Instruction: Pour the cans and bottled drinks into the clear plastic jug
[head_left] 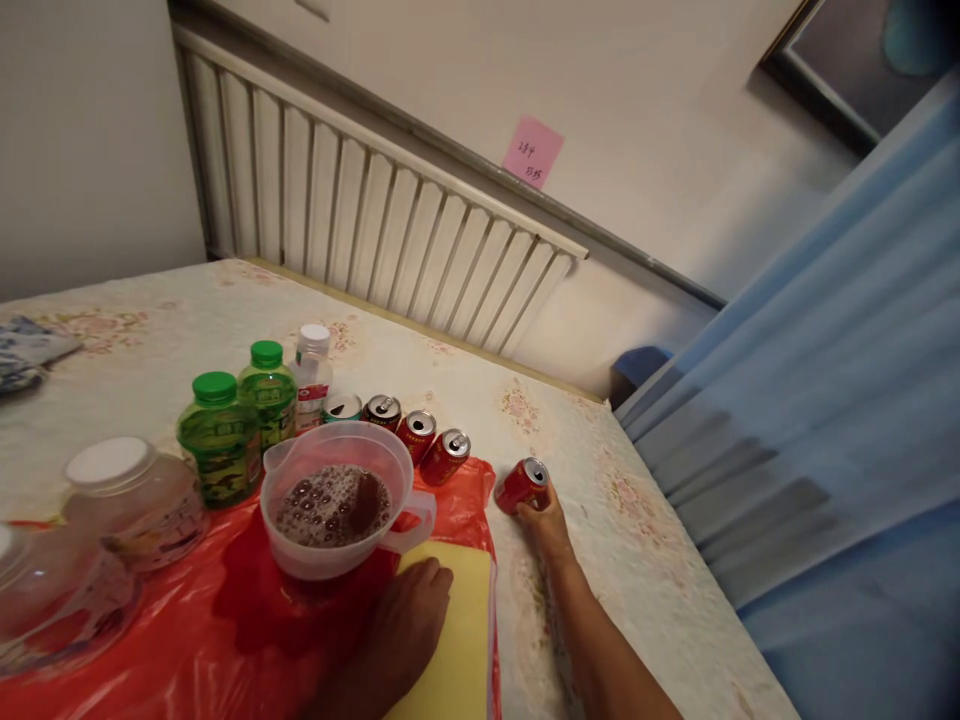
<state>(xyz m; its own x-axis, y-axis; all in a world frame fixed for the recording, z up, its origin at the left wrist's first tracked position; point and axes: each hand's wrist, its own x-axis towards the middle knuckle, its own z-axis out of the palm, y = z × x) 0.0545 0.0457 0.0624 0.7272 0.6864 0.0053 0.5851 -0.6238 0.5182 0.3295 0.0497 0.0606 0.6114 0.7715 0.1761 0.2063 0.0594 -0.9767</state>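
Note:
My right hand [548, 522] is wrapped round a red can [521, 484] at the right side of the table, beyond the edge of the red plastic sheet [180, 640]. My left hand [417, 612] rests with its fingers curled on a yellow sheet [461, 640]; whether anything is under its fingers is hidden. Just beyond the left hand stands a clear plastic jug [322, 560] with a handle, holding dark, foamy liquid. Behind the jug is a row of cans, among them a red can [445, 457] and a black-topped can [382, 411].
Two green-capped bottles [220, 440], a white-capped bottle [313, 375] and large clear jars [142, 505] stand on the left. A patterned cloth [30, 352] lies at far left. Behind the table is a radiator [360, 210]; blue curtains [810, 390] hang at right.

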